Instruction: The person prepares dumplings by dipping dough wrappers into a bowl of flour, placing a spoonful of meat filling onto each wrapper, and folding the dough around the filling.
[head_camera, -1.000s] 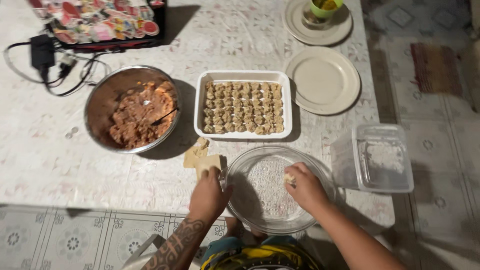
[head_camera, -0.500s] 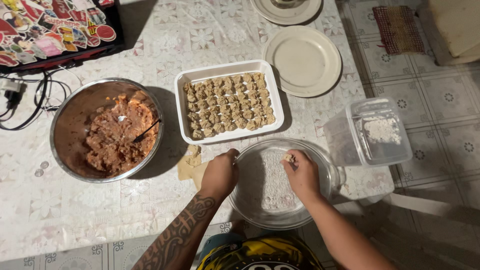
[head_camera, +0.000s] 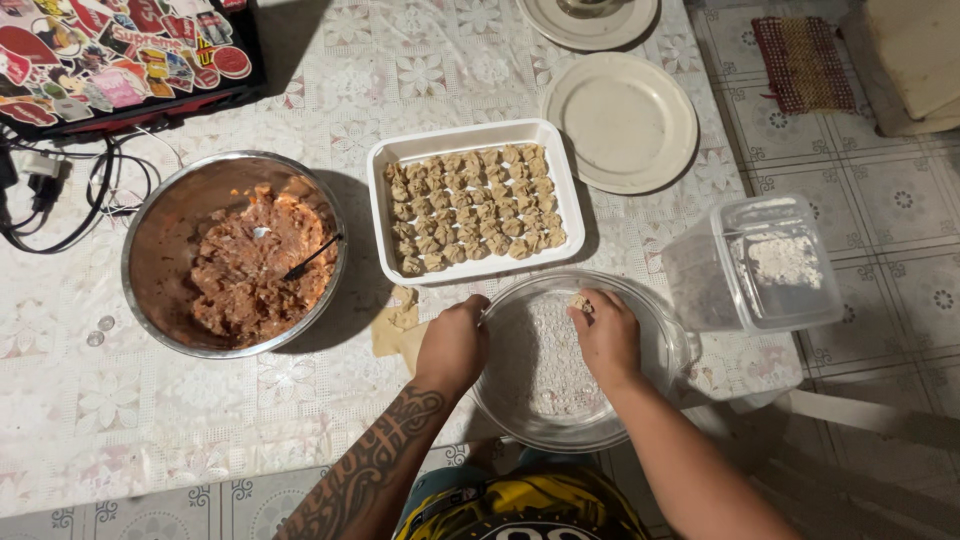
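1. Over the glass bowl (head_camera: 650, 385), right hand (head_camera: 608, 338) hovering, fingertips pinched narrow on a small folded dumpling (head_camera: 579, 301) near the bowl's far rim.
2. At the bowl's left rim, left hand (head_camera: 455, 343) curled down with knuckles up; whether gripping the glass or just resting on it, cannot tell.
3. Just left of that hand, loose dumpling wrappers (head_camera: 392, 332) lying flat on the patterned tablecloth (head_camera: 150, 420), partly tucked under the wrist.
4. Beyond the bowl, white rectangular tray (head_camera: 470, 135) packed with rows of finished dumplings, touching nothing else.
5. Far left, steel mixing bowl (head_camera: 150, 215) of minced filling with a dark utensil (head_camera: 312, 256) stuck in it.
6. To the right, clear plastic tub (head_camera: 780, 262) holding white powder, sitting close to the table's right edge; cream plate (head_camera: 622, 120) behind it.
7. Risk watch: glass bowl overhanging the near table edge, so a hard press on the rim could probably tip it toward the lap.
8. Also likely: pinched dumpling squeezed too hard, seam splitting and filling smearing the glass; a stray elbow could knock the tub off the edge.
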